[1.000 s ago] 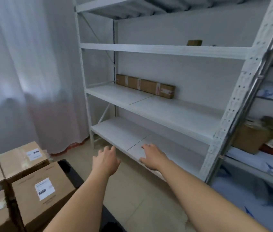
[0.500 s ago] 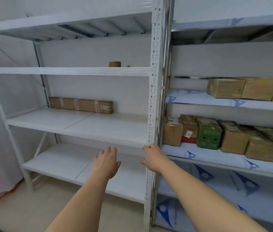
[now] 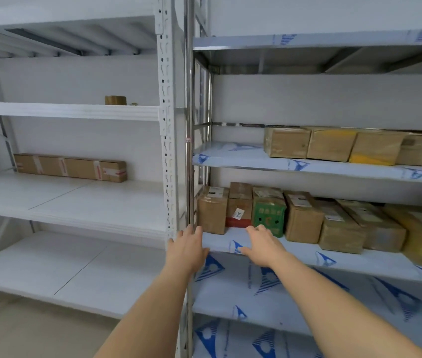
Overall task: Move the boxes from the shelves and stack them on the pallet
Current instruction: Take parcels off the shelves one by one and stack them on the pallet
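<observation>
Label "3011" on brown box

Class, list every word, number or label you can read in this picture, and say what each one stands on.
"3011", tilted and uncertain: white tag on the red-based box.
White labels on the neighbouring shelf boxes: too blurred.
Red-and-white tape on the long box: unreadable.
Blue logos on the shelf film: no legible words.

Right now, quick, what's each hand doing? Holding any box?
Left hand: open, holding nothing, by the shelf post.
Right hand: open, holding nothing, reaching toward the boxes.
</observation>
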